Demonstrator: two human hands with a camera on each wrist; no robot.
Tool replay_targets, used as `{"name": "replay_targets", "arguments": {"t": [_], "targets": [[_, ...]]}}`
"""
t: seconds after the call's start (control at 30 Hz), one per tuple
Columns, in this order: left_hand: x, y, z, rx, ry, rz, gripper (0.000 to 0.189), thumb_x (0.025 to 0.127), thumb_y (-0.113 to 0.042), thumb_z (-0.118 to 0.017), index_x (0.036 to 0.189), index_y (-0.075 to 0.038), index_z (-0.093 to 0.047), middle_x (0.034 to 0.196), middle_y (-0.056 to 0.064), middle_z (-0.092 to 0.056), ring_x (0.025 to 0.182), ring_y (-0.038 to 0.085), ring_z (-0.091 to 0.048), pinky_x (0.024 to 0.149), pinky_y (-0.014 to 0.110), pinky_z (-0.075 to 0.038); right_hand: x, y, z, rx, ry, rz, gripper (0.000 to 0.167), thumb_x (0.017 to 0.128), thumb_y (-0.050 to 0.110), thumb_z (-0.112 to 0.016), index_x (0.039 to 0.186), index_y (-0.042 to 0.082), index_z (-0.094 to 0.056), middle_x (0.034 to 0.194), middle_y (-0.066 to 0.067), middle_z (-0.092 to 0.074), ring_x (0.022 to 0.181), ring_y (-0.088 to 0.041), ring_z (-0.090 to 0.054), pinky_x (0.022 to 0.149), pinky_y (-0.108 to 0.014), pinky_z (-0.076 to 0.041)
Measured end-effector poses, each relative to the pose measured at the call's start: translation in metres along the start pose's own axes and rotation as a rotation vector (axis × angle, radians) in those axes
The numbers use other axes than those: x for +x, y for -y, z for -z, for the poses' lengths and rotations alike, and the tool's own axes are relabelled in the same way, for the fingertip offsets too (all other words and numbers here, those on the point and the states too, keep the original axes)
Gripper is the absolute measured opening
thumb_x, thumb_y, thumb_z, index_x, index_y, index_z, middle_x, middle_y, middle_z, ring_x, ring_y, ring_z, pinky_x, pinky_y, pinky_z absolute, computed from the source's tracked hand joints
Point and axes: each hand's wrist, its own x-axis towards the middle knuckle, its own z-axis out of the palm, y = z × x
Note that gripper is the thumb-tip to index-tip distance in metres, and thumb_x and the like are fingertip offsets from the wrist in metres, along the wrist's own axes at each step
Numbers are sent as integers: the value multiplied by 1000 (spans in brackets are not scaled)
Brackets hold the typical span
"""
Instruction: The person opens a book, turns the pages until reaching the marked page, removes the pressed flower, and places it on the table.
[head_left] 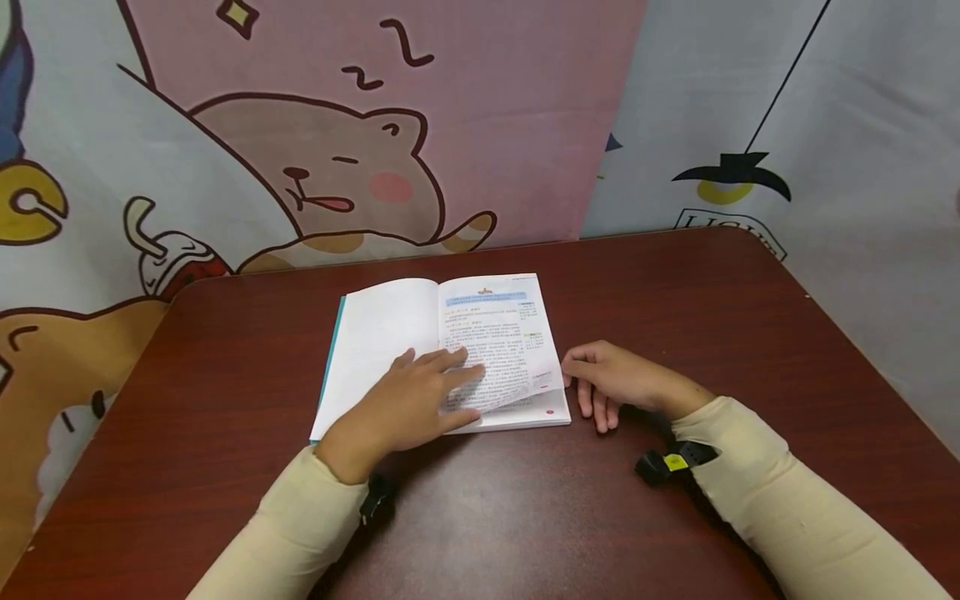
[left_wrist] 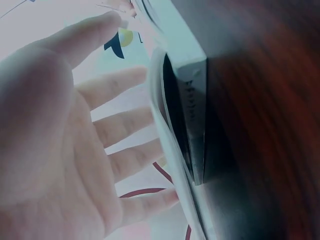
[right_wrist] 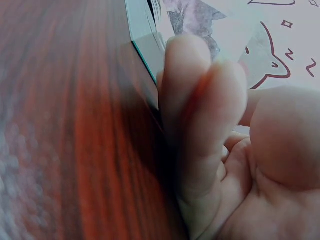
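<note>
An open book (head_left: 378, 342) with a teal cover lies on the table, its left page blank and its right page (head_left: 498, 321) printed with text. My left hand (head_left: 412, 396) rests across the lower middle of the book, fingers spread over the printed page; the left wrist view shows its palm (left_wrist: 60, 140) beside the book's bottom edge (left_wrist: 192, 100). At the book's right edge, my right hand (head_left: 618, 379) pinches the lower right corner of the printed page between thumb and forefinger. That page's bottom edge is raised, baring the sheet beneath. Curled fingers (right_wrist: 205, 115) hide the pinch in the right wrist view.
The dark red-brown wooden table (head_left: 480, 517) extends around the book. Behind it hangs a cloth backdrop (head_left: 525, 125) with cartoon animals. Each wrist wears a black strap device (head_left: 660, 465).
</note>
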Motion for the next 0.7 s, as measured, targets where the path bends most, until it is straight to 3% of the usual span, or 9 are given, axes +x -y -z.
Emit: {"name": "replay_targets", "arguments": {"t": [0.23, 0.53, 0.7], "targets": [[0, 1, 1, -3, -51, -60, 59, 92, -46, -69, 145, -23, -55, 149, 7, -55, 137, 28, -52, 112, 62, -36, 0, -1, -1, -10, 3, 19, 31, 105, 26, -48, 100, -4, -52, 61, -9, -60, 40, -17, -61, 38, -29, -49], [3, 0, 1, 43, -158, -98, 62, 92, -42, -71, 147, -24, -51, 146, 5, -57, 134, 28, -54, 113, 59, -35, 0, -1, 0, 23, -7, -8, 36, 109, 28, -36, 102, -4, -51, 60, -10, -59, 40, -19, -61, 38, -30, -48], [4, 1, 0, 40, -201, -129, 71, 93, -39, -71, 155, -23, -39, 149, 7, -54, 136, 28, -52, 114, 55, -37, 1, -2, 0, 6, -1, 0, 37, 106, 34, -48, 101, -2, -53, 60, -9, -61, 40, -17, -61, 38, -29, -49]]}}
